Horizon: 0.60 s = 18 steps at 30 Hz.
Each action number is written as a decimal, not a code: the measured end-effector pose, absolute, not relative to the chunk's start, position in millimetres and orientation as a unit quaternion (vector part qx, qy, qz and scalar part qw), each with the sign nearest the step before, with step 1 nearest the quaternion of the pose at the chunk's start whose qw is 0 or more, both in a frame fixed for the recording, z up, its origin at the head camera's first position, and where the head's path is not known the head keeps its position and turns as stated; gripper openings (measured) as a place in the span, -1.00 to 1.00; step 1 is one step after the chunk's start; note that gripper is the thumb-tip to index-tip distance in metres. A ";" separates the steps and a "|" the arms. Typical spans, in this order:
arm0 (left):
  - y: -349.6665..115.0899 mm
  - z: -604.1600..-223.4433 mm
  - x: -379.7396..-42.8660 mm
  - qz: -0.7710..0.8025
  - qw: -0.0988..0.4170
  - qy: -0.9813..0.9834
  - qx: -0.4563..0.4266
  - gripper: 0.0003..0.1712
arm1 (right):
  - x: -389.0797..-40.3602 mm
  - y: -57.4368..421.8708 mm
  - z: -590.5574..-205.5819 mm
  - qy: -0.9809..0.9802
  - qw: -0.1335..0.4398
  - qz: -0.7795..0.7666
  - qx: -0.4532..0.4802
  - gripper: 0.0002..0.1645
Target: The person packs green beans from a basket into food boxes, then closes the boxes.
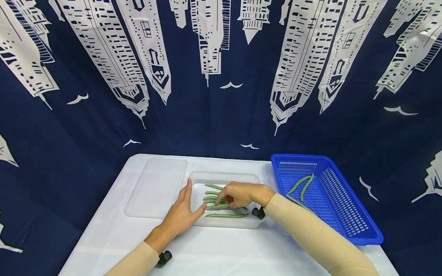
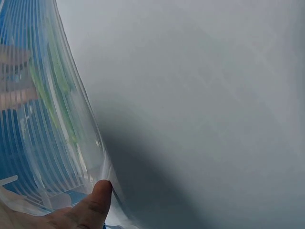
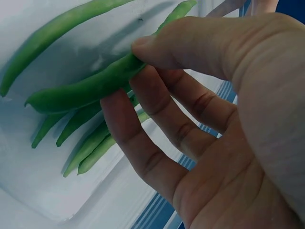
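My right hand (image 1: 239, 194) is inside a clear plastic container (image 1: 224, 175), pinching a green bean (image 3: 78, 93) between thumb and fingertips, low over the container's floor. Several other green beans (image 1: 226, 216) lie side by side there, some partly covered by that hand. At the container's left side, my left hand (image 1: 181, 215) steadies it with fingers extended. The left wrist view shows the thumb (image 2: 101, 195) against the container's edge, and beans show blurred through the ribbed wall.
A flat translucent lid (image 1: 157, 189) lies on the white table (image 1: 221, 249), left of the container. To the right stands a blue perforated basket (image 1: 300, 156) with a few green beans (image 1: 305, 187) in it. A dark blue cloth (image 1: 214, 122) with white building prints hangs behind.
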<state>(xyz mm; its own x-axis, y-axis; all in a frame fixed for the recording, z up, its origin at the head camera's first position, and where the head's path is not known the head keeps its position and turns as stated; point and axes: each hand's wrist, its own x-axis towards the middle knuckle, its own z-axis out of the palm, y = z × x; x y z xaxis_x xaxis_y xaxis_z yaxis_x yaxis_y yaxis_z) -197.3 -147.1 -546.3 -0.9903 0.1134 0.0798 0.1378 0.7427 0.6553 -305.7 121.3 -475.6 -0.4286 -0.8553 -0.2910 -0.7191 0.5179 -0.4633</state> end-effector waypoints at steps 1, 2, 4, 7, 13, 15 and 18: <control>-147.0 -546.5 -197.3 -0.353 0.017 -0.933 -0.067 0.33 | -305.6 121.1 -476.2 0.835 0.251 -0.134 -0.471 -0.37; -146.9 -546.7 -197.3 -0.353 0.017 -0.933 -0.067 0.33 | -305.3 121.1 -476.8 0.835 0.251 -0.135 -0.470 -0.37; -146.7 -546.9 -197.3 -0.352 0.016 -0.933 -0.067 0.33 | -304.8 121.3 -477.8 0.837 0.252 -0.135 -0.466 -0.36; -146.4 -547.1 -197.2 -0.351 0.015 -0.934 -0.066 0.33 | -304.2 121.9 -479.0 0.839 0.254 -0.136 -0.462 -0.35; -145.8 -545.9 -196.8 -0.351 0.012 -0.934 -0.064 0.32 | -304.6 123.7 -481.4 0.843 0.247 -0.149 -0.454 -0.35; -145.6 -545.9 -196.9 -0.350 0.013 -0.935 -0.064 0.32 | -304.9 125.0 -481.0 0.847 0.241 -0.151 -0.449 -0.37; -145.7 -546.5 -197.2 -0.348 0.014 -0.935 -0.063 0.31 | -305.4 128.2 -481.8 0.852 0.231 -0.154 -0.445 -0.40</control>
